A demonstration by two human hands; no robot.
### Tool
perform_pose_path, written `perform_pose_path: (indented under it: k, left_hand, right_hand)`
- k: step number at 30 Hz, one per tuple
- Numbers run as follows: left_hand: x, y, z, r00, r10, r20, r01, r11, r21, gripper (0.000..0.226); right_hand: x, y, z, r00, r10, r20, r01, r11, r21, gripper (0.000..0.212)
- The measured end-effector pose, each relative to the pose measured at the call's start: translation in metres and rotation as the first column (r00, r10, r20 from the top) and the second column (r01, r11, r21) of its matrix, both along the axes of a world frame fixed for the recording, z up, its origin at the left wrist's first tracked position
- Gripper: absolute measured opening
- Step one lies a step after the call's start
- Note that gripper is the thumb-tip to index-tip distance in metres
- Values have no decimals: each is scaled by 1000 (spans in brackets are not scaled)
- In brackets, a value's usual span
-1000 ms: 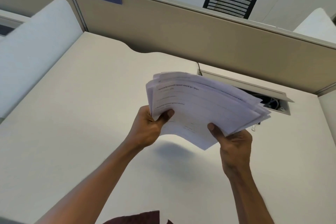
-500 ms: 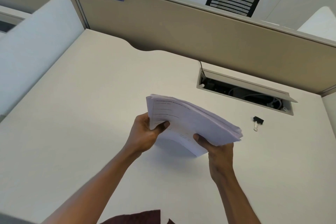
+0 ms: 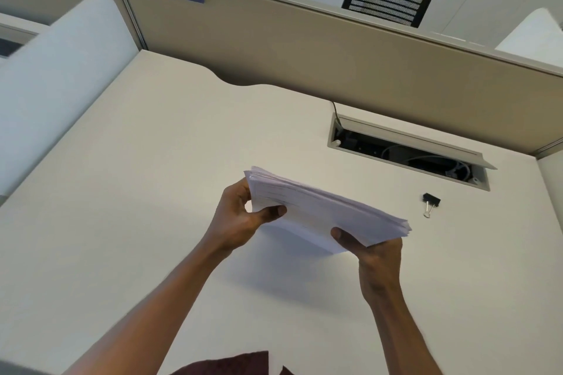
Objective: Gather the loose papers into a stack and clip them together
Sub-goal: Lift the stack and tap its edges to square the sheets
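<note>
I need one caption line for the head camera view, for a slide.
Both hands, left hand and right hand, hold a paper stack above the desk; a binder clip lies nearby, unused.

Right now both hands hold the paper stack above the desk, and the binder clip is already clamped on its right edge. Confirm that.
Not quite. Both the left hand and right hand do hold the paper stack, but the binder clip is not on it: the head view shows it lying on the desk, apart from the stack, to its right.
</note>
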State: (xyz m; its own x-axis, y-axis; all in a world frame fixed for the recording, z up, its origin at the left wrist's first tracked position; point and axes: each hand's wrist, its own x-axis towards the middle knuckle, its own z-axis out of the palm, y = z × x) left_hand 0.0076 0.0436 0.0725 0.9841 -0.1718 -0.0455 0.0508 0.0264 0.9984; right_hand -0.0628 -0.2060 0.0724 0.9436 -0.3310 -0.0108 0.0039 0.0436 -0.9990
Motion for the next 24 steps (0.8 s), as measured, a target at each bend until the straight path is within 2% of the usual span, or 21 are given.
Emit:
perform_pose_path:
  k: [3,6,10,12,16,18,21,24]
  left_hand:
    - [2,-3,1,997,-47,-64,50,998,46,35]
    - [2,-9,2,996,-32,-77,38,996,77,39]
    - [3,-18,1,998,48,-49,-40,987,156,16]
    - [4,-20,3,997,66,-31,-60,983,174,14]
    - [5,-20,9,997,78,30,-81,990,119,27]
    - [4,-20,10,997,78,15,-79,995,53,31]
    - [3,-15,10,997,64,-37,-65,998,-22,32]
    - [3,-9,7,998,32,-50,-31,999,13,32]
  right_hand:
    - [-1,2,-5,999,22,-33,-22,1000,7,52]
    - [0,7,-9,999,-9,-30,9,1000,11,58]
    - [5,10,-5,998,-62,27,63,998,-27,57]
    - [8,9,-1,996,-68,62,70,997,-23,64]
    - [12,3,1,993,-71,98,76,996,-49,63]
    - [12,1,-2,996,-53,72,58,995,-75,62]
    - [7,-5,-11,999,-43,26,46,989,-138,48]
    - [3,-10,-17,1000,-31,3,31,989,-146,53]
